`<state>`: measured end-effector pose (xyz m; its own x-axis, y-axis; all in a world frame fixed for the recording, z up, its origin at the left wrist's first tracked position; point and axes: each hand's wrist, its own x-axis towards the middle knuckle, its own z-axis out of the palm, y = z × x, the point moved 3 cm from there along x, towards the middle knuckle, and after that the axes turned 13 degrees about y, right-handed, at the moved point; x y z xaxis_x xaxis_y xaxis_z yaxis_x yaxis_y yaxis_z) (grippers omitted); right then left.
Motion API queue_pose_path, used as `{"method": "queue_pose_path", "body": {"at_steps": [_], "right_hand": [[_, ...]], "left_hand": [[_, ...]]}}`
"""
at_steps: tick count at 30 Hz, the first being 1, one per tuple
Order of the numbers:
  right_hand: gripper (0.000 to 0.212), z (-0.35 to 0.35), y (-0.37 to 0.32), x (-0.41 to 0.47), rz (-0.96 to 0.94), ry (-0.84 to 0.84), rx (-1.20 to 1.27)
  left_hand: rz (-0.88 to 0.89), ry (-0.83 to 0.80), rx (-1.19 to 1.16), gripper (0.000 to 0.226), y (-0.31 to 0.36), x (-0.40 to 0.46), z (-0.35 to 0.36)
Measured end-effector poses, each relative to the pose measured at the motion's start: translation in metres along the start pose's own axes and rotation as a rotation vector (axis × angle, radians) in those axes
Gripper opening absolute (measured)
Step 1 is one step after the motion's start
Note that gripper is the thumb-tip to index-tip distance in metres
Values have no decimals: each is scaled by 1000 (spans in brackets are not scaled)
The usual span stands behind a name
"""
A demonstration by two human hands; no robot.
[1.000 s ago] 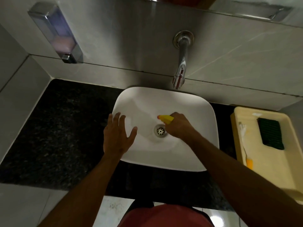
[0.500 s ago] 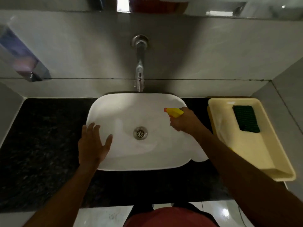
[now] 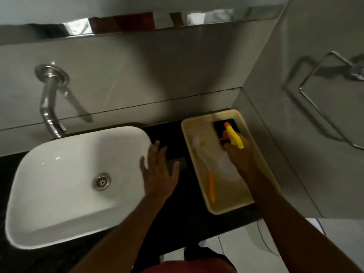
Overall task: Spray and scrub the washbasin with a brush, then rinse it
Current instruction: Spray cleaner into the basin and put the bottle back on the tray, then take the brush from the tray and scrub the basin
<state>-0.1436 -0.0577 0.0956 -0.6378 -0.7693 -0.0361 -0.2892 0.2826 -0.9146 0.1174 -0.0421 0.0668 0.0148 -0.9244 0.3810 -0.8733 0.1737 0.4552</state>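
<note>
The white washbasin (image 3: 59,174) sits on a black stone counter, with a metal drain (image 3: 101,181) in its middle. My right hand (image 3: 239,154) is closed around a spray bottle (image 3: 233,137) with a yellow head and orange trigger, held over the cream tray (image 3: 199,133) at the right. In that tray lie a white brush with an orange handle (image 3: 210,186) and a dark green scrub pad (image 3: 220,125), partly hidden by the bottle. My left hand (image 3: 157,172) hovers empty with fingers spread over the basin's right rim.
A chrome wall tap (image 3: 49,99) hangs over the basin's back left. A grey tiled wall closes the right side, carrying a metal towel ring (image 3: 325,91). The black counter (image 3: 173,223) ends at a front edge near my body.
My right hand carried the spray bottle from over the basin to the tray on the right. My left hand shifted from the basin's left rim to its right rim. The view swung right.
</note>
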Motion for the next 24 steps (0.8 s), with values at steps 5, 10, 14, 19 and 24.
{"method": "queue_pose_path", "body": {"at_steps": [5,10,14,19,24], "right_hand": [[41,-54,66,33,136,158,26],[37,-74,110,38,138,143,54],[45,-77,119,27,109,113,75],[68,-81,125,-7,193,300,97],[33,-64,142,-95,367,434,98]], "left_hand": [[84,-296,-12,71,68,-42,70],[-82,-465,39,77,81,-85,120],[-94,-479,81,80,84,-100,142],[-78,-389,72,70,85,-102,146],[-117,-350,65,67,80,-101,136]]}}
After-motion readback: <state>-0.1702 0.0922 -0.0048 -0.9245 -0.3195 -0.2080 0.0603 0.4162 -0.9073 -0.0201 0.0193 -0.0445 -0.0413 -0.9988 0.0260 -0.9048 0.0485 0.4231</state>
